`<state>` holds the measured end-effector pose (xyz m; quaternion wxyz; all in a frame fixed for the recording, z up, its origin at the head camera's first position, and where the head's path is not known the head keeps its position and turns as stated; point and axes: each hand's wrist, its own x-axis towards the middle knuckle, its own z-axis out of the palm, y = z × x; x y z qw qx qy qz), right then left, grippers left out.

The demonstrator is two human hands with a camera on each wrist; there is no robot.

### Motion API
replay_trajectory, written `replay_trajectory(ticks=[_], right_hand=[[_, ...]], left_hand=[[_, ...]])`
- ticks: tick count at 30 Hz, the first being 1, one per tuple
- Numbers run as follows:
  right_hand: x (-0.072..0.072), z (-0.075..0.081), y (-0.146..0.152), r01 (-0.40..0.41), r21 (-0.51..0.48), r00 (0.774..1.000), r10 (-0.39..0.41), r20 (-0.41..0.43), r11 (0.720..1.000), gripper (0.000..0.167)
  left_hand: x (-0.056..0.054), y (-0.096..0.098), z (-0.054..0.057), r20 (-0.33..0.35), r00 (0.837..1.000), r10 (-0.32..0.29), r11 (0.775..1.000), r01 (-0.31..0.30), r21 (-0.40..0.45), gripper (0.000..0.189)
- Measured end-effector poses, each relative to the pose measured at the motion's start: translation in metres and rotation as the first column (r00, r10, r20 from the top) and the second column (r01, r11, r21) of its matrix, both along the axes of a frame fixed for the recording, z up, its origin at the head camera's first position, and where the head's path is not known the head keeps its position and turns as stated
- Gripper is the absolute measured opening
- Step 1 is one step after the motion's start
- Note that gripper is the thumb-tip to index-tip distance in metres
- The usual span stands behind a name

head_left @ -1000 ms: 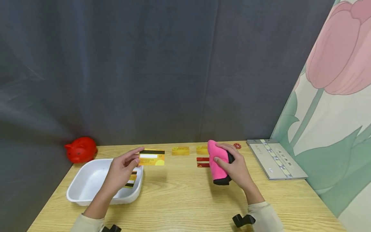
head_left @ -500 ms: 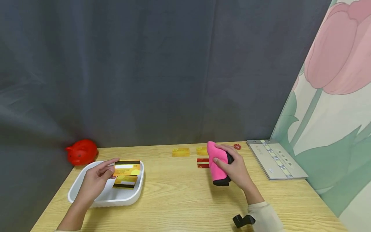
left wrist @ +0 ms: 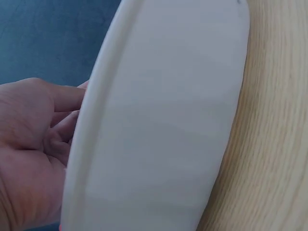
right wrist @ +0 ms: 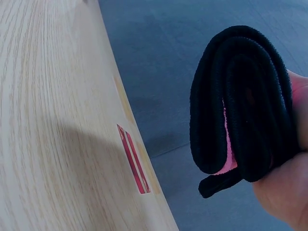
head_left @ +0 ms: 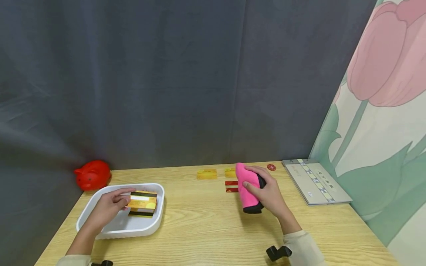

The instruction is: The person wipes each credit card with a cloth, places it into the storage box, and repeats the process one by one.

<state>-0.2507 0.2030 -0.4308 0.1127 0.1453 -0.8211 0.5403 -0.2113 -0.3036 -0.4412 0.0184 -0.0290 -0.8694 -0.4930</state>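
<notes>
In the head view my left hand (head_left: pixel 107 207) is over the white plastic basin (head_left: pixel 161 192), its thumb and fingers pinching the left edge of a yellow bank card (head_left: pixel 142 203) with a black stripe. Another striped card (head_left: pixel 141 213) lies in the basin just below it, partly covered. The left wrist view shows the basin's outer wall (left wrist: pixel 159 115) hiding my left fingertips and the card. My right hand (head_left: pixel 267 190) grips a folded pink cloth (head_left: pixel 245 186) with black edging, held above the table. Its black folded end (right wrist: pixel 240 106) faces the right wrist camera.
Two yellow cards (head_left: pixel 206 174) and a red card (head_left: pixel 231 186) lie toward the table's back, the red one partly behind the cloth. A red chip (head_left: pixel 271 167) and a grey album (head_left: pixel 317 183) are at right. A red piggy bank (head_left: pixel 93 175) stands behind the basin.
My left hand has carried the yellow card leftward and down, from beside the basin's right rim to low inside it. The right hand and cloth have stayed nearly still.
</notes>
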Motion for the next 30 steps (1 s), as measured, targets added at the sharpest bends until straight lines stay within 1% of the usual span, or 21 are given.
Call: replay_trajectory(ticks=[3,6,10,13,15,18,24,30], right_hand=[[-0.001,0.0,-0.001,-0.003,0.0,1.0,0.003,0.006,1.0,0.051],[-0.001,-0.001,-0.001,-0.001,0.0,1.0,0.001,0.005,1.0,0.051],[-0.001,0.0,-0.001,-0.001,0.003,1.0,0.001,0.002,1.0,0.051],[-0.001,0.0,-0.002,-0.001,0.003,1.0,0.001,0.004,1.0,0.05],[-0.001,0.0,-0.002,0.0,0.004,1.0,0.0,0.006,1.0,0.05],[-0.001,0.0,-0.002,-0.001,0.01,1.0,0.001,0.007,1.0,0.05],[-0.002,-0.001,-0.002,-0.007,0.009,1.0,0.007,0.003,1.0,0.05],[-0.002,-0.002,-0.002,-0.008,0.005,1.0,0.008,0.005,1.0,0.05]], left_hand=[[-0.005,-0.001,-0.003,0.043,0.999,-0.006,1.0,0.006,0.004,0.04],[-0.01,-0.001,-0.006,0.053,0.999,-0.01,1.0,0.011,-0.011,0.039],[-0.018,0.0,-0.008,0.063,0.997,0.034,0.998,-0.031,-0.053,0.039],[-0.021,0.002,-0.007,0.072,0.993,0.088,0.994,-0.083,-0.077,0.039],[-0.022,0.003,-0.006,0.073,0.99,0.117,0.99,-0.111,-0.083,0.039],[-0.021,0.003,-0.006,0.069,0.987,0.145,0.987,-0.14,-0.073,0.04],[-0.019,0.0,-0.009,0.067,0.985,0.159,0.987,-0.158,-0.026,0.043],[-0.018,0.001,-0.011,0.044,0.983,0.181,0.983,-0.182,0.023,0.042]])
